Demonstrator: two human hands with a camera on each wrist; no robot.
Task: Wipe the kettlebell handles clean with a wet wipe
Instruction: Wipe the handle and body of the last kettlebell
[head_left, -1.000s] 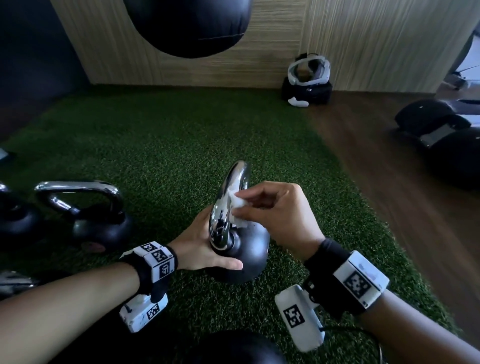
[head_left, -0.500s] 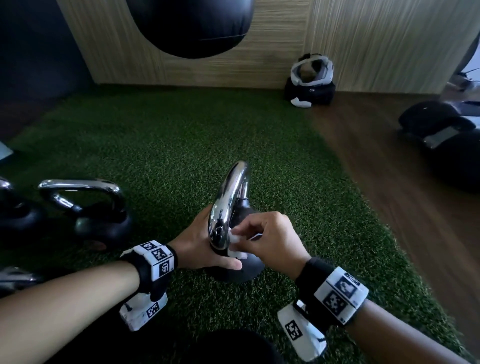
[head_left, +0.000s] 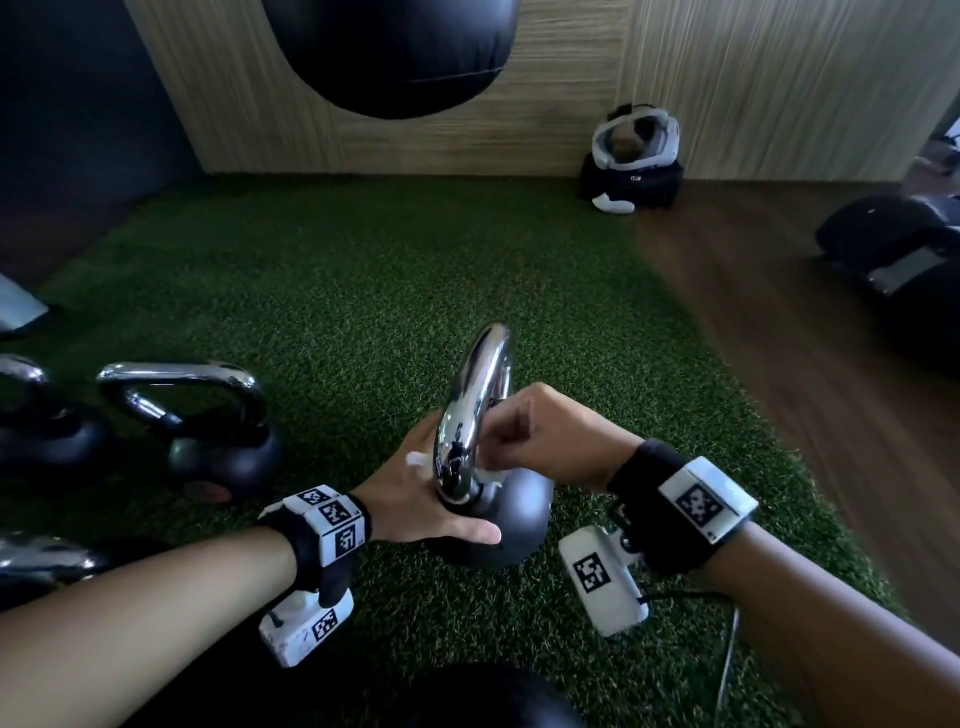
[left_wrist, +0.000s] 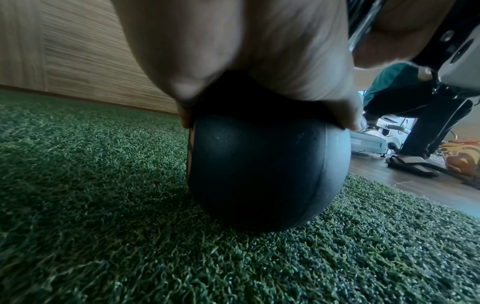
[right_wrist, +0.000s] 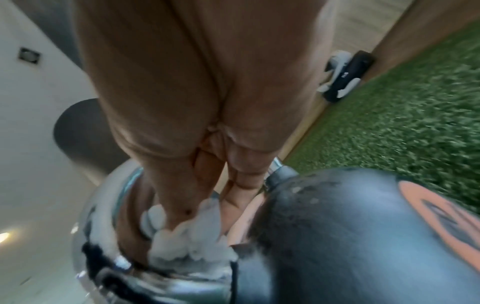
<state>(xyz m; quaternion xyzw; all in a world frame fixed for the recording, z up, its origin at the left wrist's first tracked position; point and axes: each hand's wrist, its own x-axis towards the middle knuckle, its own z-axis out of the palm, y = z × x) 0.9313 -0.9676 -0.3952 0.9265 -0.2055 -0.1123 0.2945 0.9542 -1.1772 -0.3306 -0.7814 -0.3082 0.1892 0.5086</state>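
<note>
Head view, lower centre: the right hand (head_left: 540, 436) pinches a wet wipe (head_left: 488, 474) against the kettlebell (head_left: 511, 512) handle's base; the left hand (head_left: 415, 499) cups the ball below.

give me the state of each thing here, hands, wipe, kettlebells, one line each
left hand: grips the black ball, steadying it
right hand: pinches the wipe against the handle
wet wipe: crumpled, pressed low on the handle
chrome handle: upright, shiny
kettlebell: standing on the turf
second kettlebell: standing on the turf to the left, untouched
</note>
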